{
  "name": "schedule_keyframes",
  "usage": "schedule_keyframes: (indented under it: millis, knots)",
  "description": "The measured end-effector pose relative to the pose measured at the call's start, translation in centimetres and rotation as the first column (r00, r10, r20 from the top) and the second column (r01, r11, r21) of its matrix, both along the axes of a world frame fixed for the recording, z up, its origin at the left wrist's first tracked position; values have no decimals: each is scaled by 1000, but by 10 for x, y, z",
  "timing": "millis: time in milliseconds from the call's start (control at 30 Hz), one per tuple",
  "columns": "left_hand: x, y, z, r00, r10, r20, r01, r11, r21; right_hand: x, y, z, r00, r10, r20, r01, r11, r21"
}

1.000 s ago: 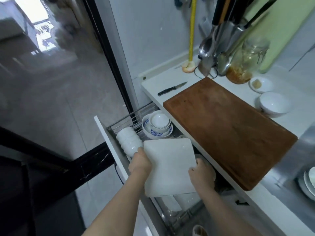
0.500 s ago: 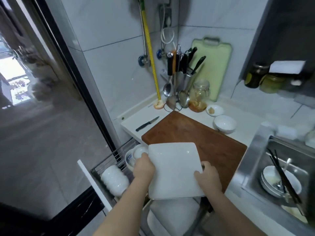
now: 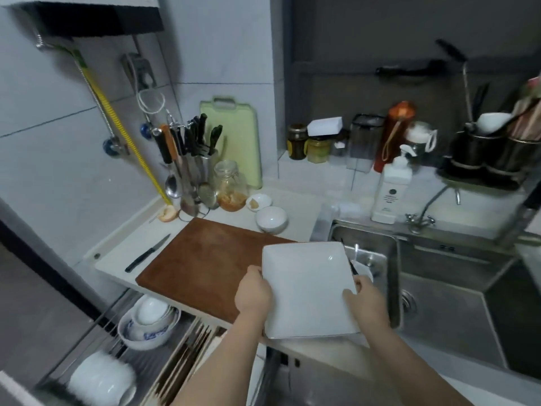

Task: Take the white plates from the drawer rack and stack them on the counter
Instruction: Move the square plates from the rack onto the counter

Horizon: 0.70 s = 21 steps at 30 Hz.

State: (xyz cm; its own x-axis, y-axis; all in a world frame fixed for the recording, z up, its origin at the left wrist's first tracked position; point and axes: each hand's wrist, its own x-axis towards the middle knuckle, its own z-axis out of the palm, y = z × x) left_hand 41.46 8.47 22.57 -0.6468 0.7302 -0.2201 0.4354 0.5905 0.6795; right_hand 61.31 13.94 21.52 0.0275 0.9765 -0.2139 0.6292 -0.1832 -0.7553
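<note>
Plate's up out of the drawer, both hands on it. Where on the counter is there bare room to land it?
The plate could land on the brown board, whose top is bare. A narrow white strip by the knife is open too. It is crowded behind the board: utensil holder, jar, two bowls. The sink is on the right.

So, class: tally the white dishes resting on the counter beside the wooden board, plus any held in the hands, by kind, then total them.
Square plate, held by both hands: 1
Bowl: 1
Small dish: 1
Total: 3
</note>
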Motion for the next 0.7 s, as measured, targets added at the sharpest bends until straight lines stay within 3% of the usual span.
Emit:
schedule_keyframes:
  millis: [233,700]
  knots:
    - [122,50,0,987,-162,17,160,983,95,133,20,5,981,-189,-31,190,981,34]
    - [338,99,-24,867,-366,338,311,927,208,345,-5,0,829,-559,-23,560,828,37]
